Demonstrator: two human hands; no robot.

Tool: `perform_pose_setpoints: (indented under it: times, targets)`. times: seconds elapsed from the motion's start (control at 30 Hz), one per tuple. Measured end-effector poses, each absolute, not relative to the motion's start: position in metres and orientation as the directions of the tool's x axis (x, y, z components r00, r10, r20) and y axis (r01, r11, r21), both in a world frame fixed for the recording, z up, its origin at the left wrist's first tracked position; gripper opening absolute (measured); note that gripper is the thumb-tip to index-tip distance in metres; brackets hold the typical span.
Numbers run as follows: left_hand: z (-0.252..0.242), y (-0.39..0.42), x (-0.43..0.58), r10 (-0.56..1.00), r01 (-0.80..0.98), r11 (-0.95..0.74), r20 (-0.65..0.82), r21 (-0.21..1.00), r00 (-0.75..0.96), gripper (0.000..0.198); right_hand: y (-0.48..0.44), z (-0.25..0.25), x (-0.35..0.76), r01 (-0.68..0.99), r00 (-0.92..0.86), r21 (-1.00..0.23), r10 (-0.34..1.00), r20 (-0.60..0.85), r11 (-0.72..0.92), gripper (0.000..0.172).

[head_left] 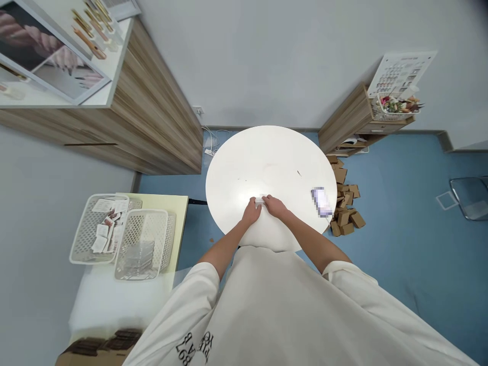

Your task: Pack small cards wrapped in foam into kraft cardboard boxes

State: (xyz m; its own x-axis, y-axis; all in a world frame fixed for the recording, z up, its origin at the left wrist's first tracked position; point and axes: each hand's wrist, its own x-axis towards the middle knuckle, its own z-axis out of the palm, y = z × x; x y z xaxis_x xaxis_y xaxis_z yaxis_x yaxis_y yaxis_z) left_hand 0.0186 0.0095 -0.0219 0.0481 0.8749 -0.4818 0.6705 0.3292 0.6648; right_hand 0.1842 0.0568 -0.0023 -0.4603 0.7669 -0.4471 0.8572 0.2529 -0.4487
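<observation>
Between my two hands, low on the round white table [267, 147], is a small white object [260, 200] that looks like a little box or packet; its exact kind is too small to make out. The fingers of my left hand [251, 211] close on its left side. On its right side, my right hand [274, 206] grips it with the fingers bent. Parts of the object are hidden behind the fingers. Both forearms reach forward over the table's near edge.
A phone-like blurred item [322, 202] lies at the table's right. Brown cardboard boxes [345, 216] are piled on the floor beyond. On the left, a pale yellow table [179, 213] bears two white baskets [168, 223]. A wooden cabinet [160, 101] stands at the back left.
</observation>
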Motion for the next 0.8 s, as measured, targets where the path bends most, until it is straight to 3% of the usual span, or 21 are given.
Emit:
perform_pose_setpoints:
  times: [0.07,0.13,0.33,0.47,0.6,0.8]
  targets:
    - [-0.022,0.002,0.020,0.908,0.637,0.327,-0.419,0.698,-0.006,0.058,0.069,-0.008,0.178,0.864,-0.419,-0.461,0.793,-0.442,0.199,0.036]
    - [-0.023,-0.004,0.021,0.928,0.681,0.229,-0.367,0.695,0.062,0.064,0.080,-0.015,0.172,0.872,-0.380,-0.464,0.812,-0.443,0.155,0.037]
    - [-0.032,-0.004,0.016,0.864,0.820,0.129,-0.470,0.557,0.183,0.068,0.082,-0.029,0.163,0.883,-0.262,-0.466,0.881,-0.393,0.055,0.035]
    - [-0.038,-0.001,0.013,0.857,0.811,0.128,-0.474,0.572,0.199,0.069,0.065,-0.030,0.165,0.889,-0.114,-0.447,0.896,-0.428,-0.101,0.028]
    - [-0.040,-0.002,0.012,0.872,0.776,0.134,-0.445,0.617,0.204,0.067,0.049,-0.030,0.154,0.857,0.018,-0.444,0.875,-0.484,-0.263,0.033]
    - [-0.032,-0.006,-0.024,0.886,0.771,0.166,-0.436,0.615,0.157,0.062,0.040,-0.032,0.115,0.821,-0.039,-0.514,0.873,-0.486,-0.249,0.044]
